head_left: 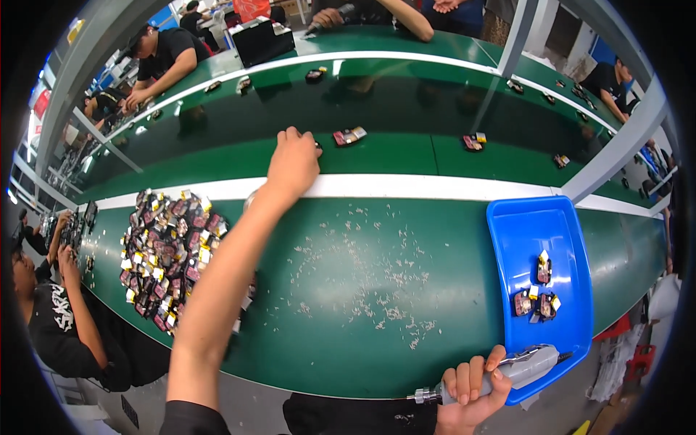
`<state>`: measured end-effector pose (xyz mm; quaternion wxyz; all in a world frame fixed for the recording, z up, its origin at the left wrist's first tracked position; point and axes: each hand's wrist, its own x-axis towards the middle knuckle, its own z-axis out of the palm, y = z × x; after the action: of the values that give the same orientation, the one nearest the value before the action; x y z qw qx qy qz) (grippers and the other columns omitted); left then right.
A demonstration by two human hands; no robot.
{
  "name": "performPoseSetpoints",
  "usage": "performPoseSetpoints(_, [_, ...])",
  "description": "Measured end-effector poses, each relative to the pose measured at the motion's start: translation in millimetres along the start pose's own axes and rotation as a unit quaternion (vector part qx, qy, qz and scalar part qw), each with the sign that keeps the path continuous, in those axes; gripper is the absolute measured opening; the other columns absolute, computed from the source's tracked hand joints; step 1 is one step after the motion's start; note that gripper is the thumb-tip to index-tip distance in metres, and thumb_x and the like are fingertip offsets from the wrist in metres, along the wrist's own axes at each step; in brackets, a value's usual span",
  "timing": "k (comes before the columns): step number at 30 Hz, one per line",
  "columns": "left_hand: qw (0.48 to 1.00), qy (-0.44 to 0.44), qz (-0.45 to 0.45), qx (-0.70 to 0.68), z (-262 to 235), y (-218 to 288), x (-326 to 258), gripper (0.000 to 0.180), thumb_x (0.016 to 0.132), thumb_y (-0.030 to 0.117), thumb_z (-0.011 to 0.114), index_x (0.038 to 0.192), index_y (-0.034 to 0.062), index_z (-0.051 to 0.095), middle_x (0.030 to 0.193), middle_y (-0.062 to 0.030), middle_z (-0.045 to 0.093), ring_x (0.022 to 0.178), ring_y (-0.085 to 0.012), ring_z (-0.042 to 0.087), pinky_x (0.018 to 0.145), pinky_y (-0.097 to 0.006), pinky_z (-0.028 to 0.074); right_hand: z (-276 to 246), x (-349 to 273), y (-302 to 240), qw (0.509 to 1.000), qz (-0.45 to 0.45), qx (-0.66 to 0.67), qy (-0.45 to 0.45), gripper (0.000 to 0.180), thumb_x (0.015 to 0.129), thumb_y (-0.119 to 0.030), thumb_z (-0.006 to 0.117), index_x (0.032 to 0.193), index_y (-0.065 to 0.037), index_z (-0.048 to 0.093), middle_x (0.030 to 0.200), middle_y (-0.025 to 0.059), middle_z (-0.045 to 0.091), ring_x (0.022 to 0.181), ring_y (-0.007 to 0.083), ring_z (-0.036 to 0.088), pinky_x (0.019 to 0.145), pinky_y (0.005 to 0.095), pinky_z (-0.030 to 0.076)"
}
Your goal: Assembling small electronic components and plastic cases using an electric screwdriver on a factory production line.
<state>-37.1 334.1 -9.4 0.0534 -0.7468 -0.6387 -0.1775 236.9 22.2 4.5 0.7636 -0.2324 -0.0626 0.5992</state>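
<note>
My left hand reaches across the white rail onto the green conveyor belt, its fingers curled down. A dark edge of some small thing shows beside its fingertips; the rest is hidden under the hand. Just right of it on the belt lies a small black assembly with yellow and white tabs. At the lower right, my right hand is wrapped round a grey electric screwdriver, its bit pointing left past the bench's front edge. The screwdriver's back end overlaps the near rim of a blue tray holding several similar assemblies.
A big heap of assemblies covers the bench left of my left forearm. Many tiny pale screws are scattered mid-bench. More assemblies lie along the belt. Grey metal posts frame the line. Other people work around it.
</note>
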Motion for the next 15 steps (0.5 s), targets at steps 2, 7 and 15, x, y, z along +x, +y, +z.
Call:
performPoseSetpoints(2, [0.993, -0.025, 0.029, -0.111, -23, 6, -21, 0.035, 0.087, 0.008, 0.058, 0.118, -0.0089, 0.055, 0.113, -0.0228, 0.056, 0.106, -0.0376, 0.052, 0.094, -0.040, 0.042, 0, -2, 0, 1.000, 0.010, 0.003, -0.004, 0.010, 0.091, -0.018, 0.044, 0.091, -0.009, 0.039, 0.051, 0.0014, 0.036, 0.040, 0.0107, 0.038, 0.045, 0.0275, 0.036])
performPoseSetpoints(7, [0.928, -0.097, 0.249, -0.260, -77, 78, -160, 0.050, 0.073, -0.005, 0.062, 0.122, -0.0073, 0.052, 0.114, -0.0221, 0.053, 0.102, -0.0364, 0.054, 0.089, -0.042, 0.048, -8, -9, -3, 0.998, 0.033, -0.042, -0.029, 0.010, 0.090, -0.018, 0.044, 0.090, -0.009, 0.038, 0.052, 0.0021, 0.038, 0.041, 0.0117, 0.040, 0.046, 0.0286, 0.037])
performPoseSetpoints(15, [0.913, -0.156, 0.284, -0.247, -102, 106, -263, 0.038, 0.073, 0.008, 0.066, 0.105, -0.0104, 0.063, 0.117, -0.0213, 0.060, 0.100, -0.0281, 0.058, 0.082, -0.032, 0.053, 2, -45, 26, 0.974, 0.192, -0.109, -0.050, 0.013, 0.086, -0.020, 0.047, 0.091, -0.010, 0.040, 0.057, 0.0041, 0.043, 0.048, 0.0178, 0.045, 0.055, 0.0337, 0.042])
